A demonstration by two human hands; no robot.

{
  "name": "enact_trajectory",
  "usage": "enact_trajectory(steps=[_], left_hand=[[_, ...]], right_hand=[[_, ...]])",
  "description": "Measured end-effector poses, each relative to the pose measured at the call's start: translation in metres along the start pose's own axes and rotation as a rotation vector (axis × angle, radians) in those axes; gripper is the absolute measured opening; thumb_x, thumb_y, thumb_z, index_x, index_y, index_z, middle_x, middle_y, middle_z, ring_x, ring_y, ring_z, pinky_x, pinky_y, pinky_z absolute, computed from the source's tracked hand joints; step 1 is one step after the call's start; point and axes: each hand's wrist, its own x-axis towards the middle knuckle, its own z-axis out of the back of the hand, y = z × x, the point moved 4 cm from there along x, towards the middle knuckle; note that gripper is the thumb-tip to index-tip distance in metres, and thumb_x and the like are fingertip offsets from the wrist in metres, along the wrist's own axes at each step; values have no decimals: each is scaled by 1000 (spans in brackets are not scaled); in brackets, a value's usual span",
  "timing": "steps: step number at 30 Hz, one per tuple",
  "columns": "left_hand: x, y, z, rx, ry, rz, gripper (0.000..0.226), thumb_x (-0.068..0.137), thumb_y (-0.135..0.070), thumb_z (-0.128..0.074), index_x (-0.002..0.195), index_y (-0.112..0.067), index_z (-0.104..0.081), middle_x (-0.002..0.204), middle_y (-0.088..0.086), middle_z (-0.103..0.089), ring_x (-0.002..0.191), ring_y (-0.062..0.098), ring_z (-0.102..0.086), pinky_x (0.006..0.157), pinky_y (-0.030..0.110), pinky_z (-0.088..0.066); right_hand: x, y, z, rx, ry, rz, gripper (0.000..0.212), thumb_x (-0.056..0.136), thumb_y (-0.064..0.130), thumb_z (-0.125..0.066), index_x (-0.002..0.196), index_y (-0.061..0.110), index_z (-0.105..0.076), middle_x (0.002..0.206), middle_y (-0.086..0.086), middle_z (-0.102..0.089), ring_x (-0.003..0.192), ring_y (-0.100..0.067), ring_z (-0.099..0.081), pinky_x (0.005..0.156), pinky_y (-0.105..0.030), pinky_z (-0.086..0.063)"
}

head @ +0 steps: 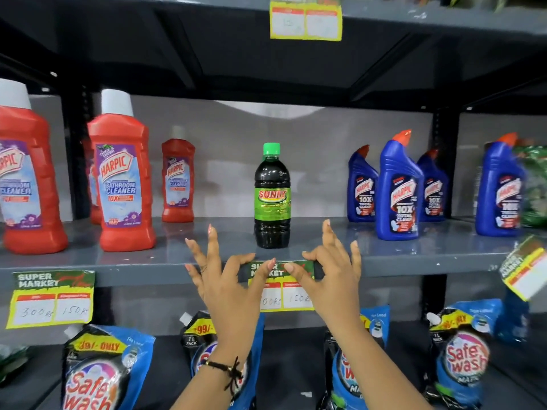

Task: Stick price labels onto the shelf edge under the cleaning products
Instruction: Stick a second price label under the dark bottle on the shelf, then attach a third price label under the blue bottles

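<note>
A green and yellow price label (291, 294) hangs on the grey shelf edge (148, 275), right below a dark Sunny bottle (272, 196) with a green cap. My left hand (228, 279) presses the label's top left with thumb and forefinger, the other fingers spread upward. My right hand (331, 276) presses its top right the same way. The label's lower half shows handwritten prices. Part of its left side is hidden behind my left hand.
Red Harpic bottles (121, 179) stand at the left, blue Harpic bottles (398, 187) at the right. A second label (53, 297) sticks to the edge at the left, another (525, 267) hangs tilted at the right. Safewash pouches (97, 368) fill the lower shelf.
</note>
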Motion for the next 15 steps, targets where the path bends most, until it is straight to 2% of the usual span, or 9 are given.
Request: enact_trajectory(steps=[3,6,9,11,13,14,15], left_hand=[[3,0,3,-63,3,64,38,69,-58,-56,85,-25,-63,152,4,-23,141,16,6,111,32,11],[0,-5,8,-230,-33,194,48,69,-62,-54,101,-27,-60,152,-6,-17,139,4,7,109,29,8],[-18,-25,0,-271,-57,183,45,74,-59,-52,104,-27,-59,152,-8,-21,139,2,4,110,23,5],[-39,-41,-15,-289,-34,158,39,77,-55,-50,104,-27,-57,152,-7,-23,140,4,2,114,37,-1],[-62,-61,-35,-324,6,143,33,79,-50,-52,103,-28,-58,151,-9,-24,140,6,0,111,54,-15],[-72,-73,-46,-342,26,129,30,80,-48,-54,103,-29,-58,151,-12,-24,140,7,-2,110,53,-20],[-80,-86,-57,-363,43,111,27,80,-46,-56,103,-31,-58,151,-15,-23,140,7,-3,112,46,-19]], right_hand=[[0,-4,10,228,10,-11,36,73,62,-54,85,27,-56,151,9,-18,132,-2,-28,111,-30,-7],[-5,-21,40,473,-90,-102,37,75,52,-59,99,26,-51,151,21,-15,133,-2,-26,104,-16,-26],[-12,-44,74,479,-184,-138,37,77,50,-57,100,22,-51,146,27,-25,134,-3,-25,105,-17,-27],[-15,-61,95,422,-203,-135,34,78,50,-55,99,23,-50,142,35,-25,134,-2,-23,106,-19,-25],[-17,-79,119,359,-221,-122,33,79,48,-54,98,22,-50,143,33,-25,134,-2,-24,107,-26,-24],[-18,-89,133,338,-226,-113,33,79,47,-54,98,21,-50,144,29,-25,134,-2,-24,107,-29,-24],[-17,-101,147,310,-229,-103,33,80,46,-54,99,20,-49,146,24,-26,134,-1,-25,107,-33,-25]])
